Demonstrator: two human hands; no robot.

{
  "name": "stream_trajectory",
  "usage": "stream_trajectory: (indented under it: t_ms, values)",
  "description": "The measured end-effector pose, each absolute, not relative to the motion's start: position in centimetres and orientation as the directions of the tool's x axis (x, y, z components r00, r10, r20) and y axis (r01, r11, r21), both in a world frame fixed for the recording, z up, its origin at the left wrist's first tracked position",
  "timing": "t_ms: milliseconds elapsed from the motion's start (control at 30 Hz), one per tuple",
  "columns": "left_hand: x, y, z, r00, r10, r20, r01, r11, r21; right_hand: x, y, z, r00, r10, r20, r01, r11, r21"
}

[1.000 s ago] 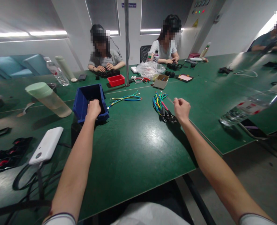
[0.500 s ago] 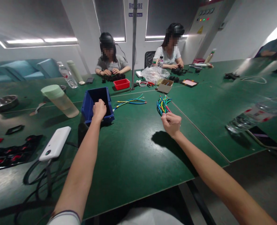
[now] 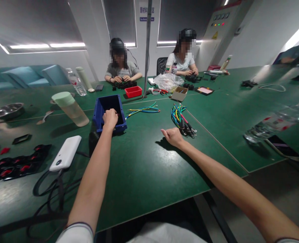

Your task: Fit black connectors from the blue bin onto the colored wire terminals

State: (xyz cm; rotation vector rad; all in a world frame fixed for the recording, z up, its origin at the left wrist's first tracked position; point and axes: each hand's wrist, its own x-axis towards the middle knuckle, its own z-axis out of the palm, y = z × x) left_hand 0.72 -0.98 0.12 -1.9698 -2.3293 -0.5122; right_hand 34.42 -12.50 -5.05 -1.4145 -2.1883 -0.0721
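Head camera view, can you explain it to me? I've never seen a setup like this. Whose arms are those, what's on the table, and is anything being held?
There is no machine here. The camera sits on a person's head, looking forward and down, so the two bare arms are the wearer's own.

The left hand reaches into a blue bin; whether it grips anything is hidden. The right hand is loosely curled beside a bundle of colored wires; I can't tell if it holds something.

Also on the green table are a few loose wires, a red tray and a green-lidded bottle. Two people sit across from the wearer.
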Motion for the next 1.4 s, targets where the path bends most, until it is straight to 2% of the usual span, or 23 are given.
stream_trajectory:
  t_ms: [167,333,533,733,967,1133,1400]
  values:
    - [0.8,-1.1,0.1,-0.185,0.958,0.220,0.959,0.127,0.254,34.0,-12.6,-5.0,-0.332,0.833,0.443,0.900,0.421,-0.116]
    - [0.7,-1.1,-0.1,-0.155,0.964,0.216,0.961,0.097,0.260,32.1,-11.2,-4.9,-0.335,0.834,0.439,0.908,0.410,-0.085]
    - [0.6,-1.1,-0.1,-0.140,0.956,0.256,0.962,0.070,0.264,28.1,-8.3,-4.4,-0.320,0.869,0.377,0.924,0.374,-0.078]
    - [0.8,-1.1,0.1,-0.135,0.963,0.235,0.967,0.076,0.242,25.3,-4.6,-3.6,-0.262,0.899,0.351,0.938,0.322,-0.125]
    - [0.8,-0.7,-0.1,-0.150,0.968,0.200,0.968,0.102,0.229,24.7,0.1,-3.6,-0.218,0.898,0.383,0.953,0.281,-0.117]
    - [0.6,-0.2,-0.7,-0.140,0.978,0.155,0.970,0.104,0.222,24.9,2.7,-4.5,-0.165,0.931,0.324,0.969,0.215,-0.122]
    - [0.5,0.1,-0.8,-0.133,0.976,0.170,0.969,0.092,0.230,25.3,3.0,-5.0,-0.172,0.938,0.302,0.967,0.220,-0.131]
